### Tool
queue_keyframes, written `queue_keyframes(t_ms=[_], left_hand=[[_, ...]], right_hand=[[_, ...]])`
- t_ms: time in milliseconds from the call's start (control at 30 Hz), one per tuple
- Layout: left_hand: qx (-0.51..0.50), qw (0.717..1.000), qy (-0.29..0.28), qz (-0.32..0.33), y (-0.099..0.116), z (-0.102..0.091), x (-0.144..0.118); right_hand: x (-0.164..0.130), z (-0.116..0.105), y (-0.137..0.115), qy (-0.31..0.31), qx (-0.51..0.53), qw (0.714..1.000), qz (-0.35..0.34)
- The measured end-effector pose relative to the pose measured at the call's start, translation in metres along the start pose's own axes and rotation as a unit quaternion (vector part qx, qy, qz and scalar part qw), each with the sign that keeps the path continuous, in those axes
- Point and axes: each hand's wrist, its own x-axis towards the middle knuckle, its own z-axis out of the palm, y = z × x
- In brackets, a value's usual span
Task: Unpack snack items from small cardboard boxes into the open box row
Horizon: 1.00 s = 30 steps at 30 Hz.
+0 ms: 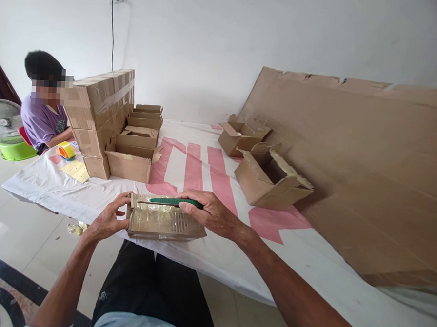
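Note:
A small cardboard box [164, 224] with clear tape across it lies at the table's near edge, in front of my body. My left hand [108, 218] grips its left end, thumb on the near side and fingers curled over the far corner. In my right hand [213, 213] is a green box cutter [170, 201], held almost level along the box's upper side and pointing left. The fingers of that hand are closed round its right end. Whether the blade touches the cardboard, I cannot tell.
Taped boxes [96, 113] stand stacked at the left, with open boxes [130, 161] beside them. Two more open boxes [272, 178] sit at the right before a large cardboard sheet [368, 176]. A tape roll [66, 149] and a person [45, 110] are at far left.

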Motion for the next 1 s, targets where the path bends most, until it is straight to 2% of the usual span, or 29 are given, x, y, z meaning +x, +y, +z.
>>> queue_keyframes(t_ms=[233, 400, 733, 1000], left_hand=[[0.008, 1.0, 0.008, 0.009, 0.003, 0.002, -0.003], [0.022, 1.0, 0.002, 0.011, 0.003, 0.002, -0.005], [0.036, 0.999, 0.012, 0.027, 0.005, 0.004, -0.007], [0.042, 0.998, 0.027, 0.025, 0.006, 0.006, -0.004]], right_hand=[[0.002, 0.001, -0.005, -0.027, -0.021, 0.999, -0.002], [0.004, 0.002, -0.002, -0.069, -0.017, 0.997, 0.018], [0.014, -0.003, -0.012, -0.095, -0.004, 0.995, 0.008], [0.03, -0.002, -0.027, -0.105, -0.112, 0.988, -0.02]])
